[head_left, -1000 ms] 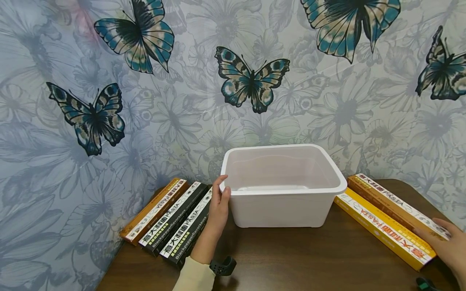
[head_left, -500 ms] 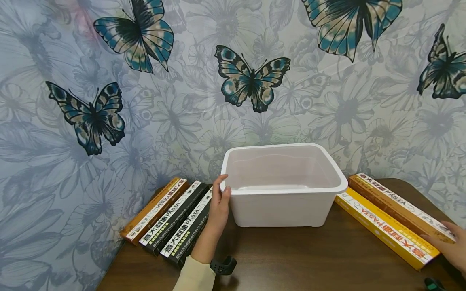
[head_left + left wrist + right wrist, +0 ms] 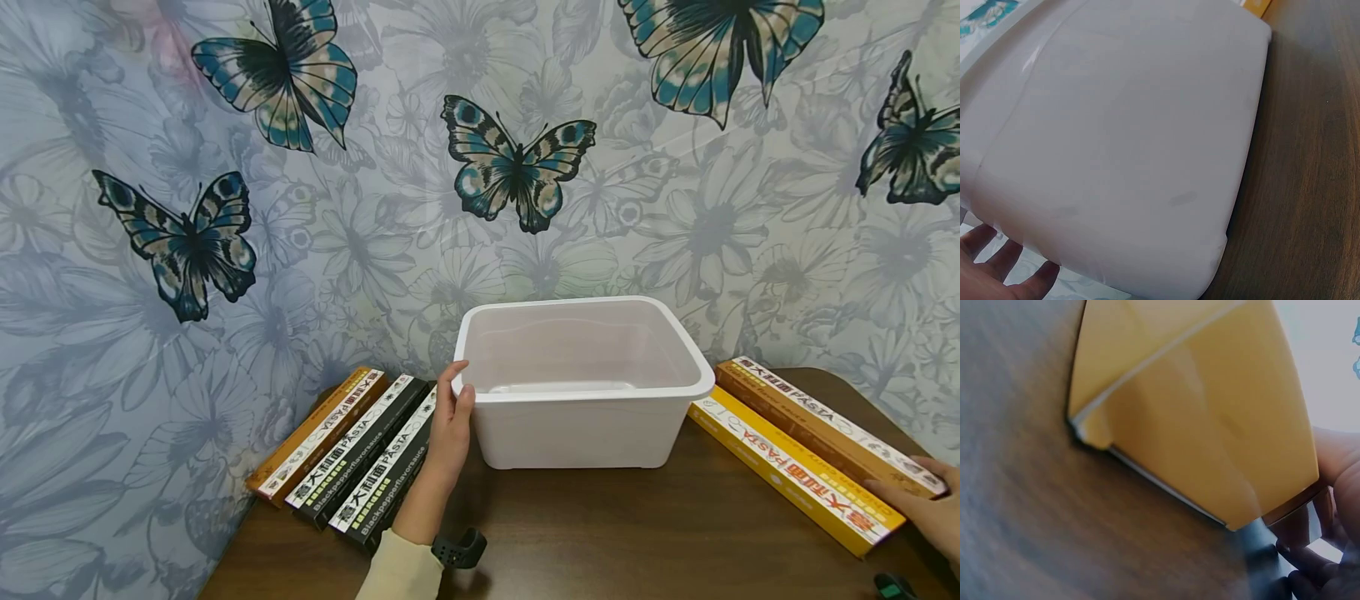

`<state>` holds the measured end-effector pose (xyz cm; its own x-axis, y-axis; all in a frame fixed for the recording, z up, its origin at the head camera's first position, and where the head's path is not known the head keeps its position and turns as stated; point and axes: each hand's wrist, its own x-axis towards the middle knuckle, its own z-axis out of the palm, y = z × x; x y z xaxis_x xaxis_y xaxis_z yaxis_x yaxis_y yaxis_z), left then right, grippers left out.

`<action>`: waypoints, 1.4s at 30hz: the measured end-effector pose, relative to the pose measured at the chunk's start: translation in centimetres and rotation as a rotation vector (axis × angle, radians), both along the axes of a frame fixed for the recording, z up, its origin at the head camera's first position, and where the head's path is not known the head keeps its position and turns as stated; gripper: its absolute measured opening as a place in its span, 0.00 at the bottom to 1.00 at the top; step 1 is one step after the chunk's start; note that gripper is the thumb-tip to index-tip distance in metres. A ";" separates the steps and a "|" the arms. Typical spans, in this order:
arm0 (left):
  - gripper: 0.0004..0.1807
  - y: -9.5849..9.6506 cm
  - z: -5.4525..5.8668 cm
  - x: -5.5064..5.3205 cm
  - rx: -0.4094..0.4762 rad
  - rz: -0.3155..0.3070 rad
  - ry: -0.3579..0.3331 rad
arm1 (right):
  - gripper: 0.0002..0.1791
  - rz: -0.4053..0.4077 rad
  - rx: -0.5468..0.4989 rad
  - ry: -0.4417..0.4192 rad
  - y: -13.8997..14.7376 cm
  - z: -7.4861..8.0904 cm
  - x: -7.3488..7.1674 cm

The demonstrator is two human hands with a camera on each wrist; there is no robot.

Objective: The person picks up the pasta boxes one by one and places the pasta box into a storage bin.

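Observation:
A white plastic bin (image 3: 573,429) stands on the wooden table, its inside visible over the rim. My left hand (image 3: 447,433) holds the bin's left rim, thumb on the near side; in the left wrist view several fingertips (image 3: 1041,279) lie against its wall. At the far right my right hand (image 3: 926,504), partly cut off by the frame, grips the near end of a brown pasta box (image 3: 825,425) between thumb and fingers. Beside that box lies a yellow pasta box (image 3: 798,475), whose end fills much of the right wrist view.
Left of the bin, a brown pasta box (image 3: 318,433) and two black pasta boxes (image 3: 360,442) lie side by side, slanted. My left forearm partly covers the nearer black one. A butterfly-patterned wall covering (image 3: 337,208) rises behind the table (image 3: 600,533).
My right hand has shifted slightly right, and the near end of the brown box has moved with it. The yellow box's near end has shifted a little too. My left hand and the bin stay put.

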<state>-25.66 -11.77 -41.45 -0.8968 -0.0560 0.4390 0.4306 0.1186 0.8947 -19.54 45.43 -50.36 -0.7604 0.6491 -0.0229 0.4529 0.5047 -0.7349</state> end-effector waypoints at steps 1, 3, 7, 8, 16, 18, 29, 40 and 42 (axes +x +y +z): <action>0.22 0.0 0.0 0.0 0.000 0.000 0.001 | 0.52 -0.006 0.000 0.017 0.0 0.0 -0.1; 0.22 0.0 0.0 0.0 -0.001 0.000 0.003 | 0.49 -0.017 0.007 0.051 0.1 0.1 -0.3; 0.22 0.0 0.0 0.0 -0.001 -0.007 0.003 | 0.46 -0.048 0.014 0.098 0.2 0.6 -0.7; 0.22 0.0 0.0 0.0 -0.001 -0.009 0.003 | 0.45 -0.060 0.017 0.104 0.2 0.7 -0.8; 0.22 0.0 0.0 0.0 0.002 -0.017 -0.008 | 0.41 -0.105 0.047 0.189 -1.0 2.8 -0.2; 0.22 0.0 0.0 0.0 0.003 -0.018 -0.011 | 0.40 -0.134 0.054 0.233 -1.3 3.3 0.0; 0.23 0.0 0.1 0.1 0.004 -0.016 -0.011 | 0.37 -0.189 -0.155 0.492 -3.2 4.7 -0.1; 0.22 0.0 0.1 0.1 0.005 -0.005 -0.014 | 0.35 -0.202 -0.180 0.562 -4.0 5.2 0.1; 0.22 0.0 0.1 0.1 0.003 -0.001 -0.012 | 0.35 -0.171 -0.315 0.616 -3.7 5.1 -0.1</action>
